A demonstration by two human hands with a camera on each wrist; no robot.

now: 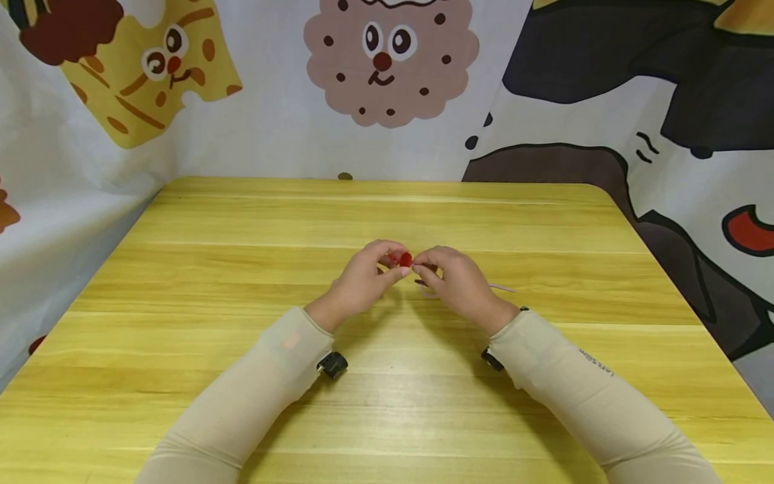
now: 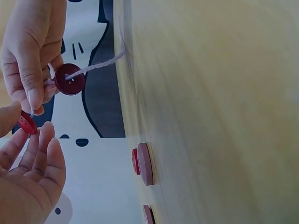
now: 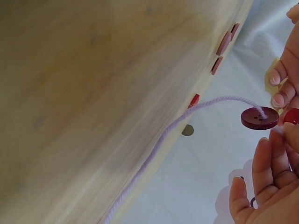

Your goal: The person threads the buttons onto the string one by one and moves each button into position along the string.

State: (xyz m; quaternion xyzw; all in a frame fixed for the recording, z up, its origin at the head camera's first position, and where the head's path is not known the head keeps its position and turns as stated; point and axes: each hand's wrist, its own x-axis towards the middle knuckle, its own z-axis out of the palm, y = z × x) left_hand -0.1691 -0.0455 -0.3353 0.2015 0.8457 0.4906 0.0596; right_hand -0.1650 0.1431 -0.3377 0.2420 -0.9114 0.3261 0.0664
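My left hand (image 1: 363,275) pinches a bright red button (image 1: 406,259) between thumb and fingers, and the button's small holes show in the left wrist view. Close beside it, the fingertips of my right hand (image 1: 456,279) pinch a lilac cord (image 3: 161,140) near the red button. Whether the cord's tip is inside a hole of that button I cannot tell. A dark red button (image 2: 70,79) is threaded on the cord, just below the right hand's fingers. From there the cord trails down to the tabletop, and in the head view it emerges right of the right hand.
On the wooden table (image 1: 387,417) lie several loose buttons. The left wrist view has a small red button (image 2: 135,161) against a mauve button (image 2: 145,164); the right wrist view has another red button (image 3: 194,101). A cartoon-printed cloth (image 1: 266,87) hangs behind the table.
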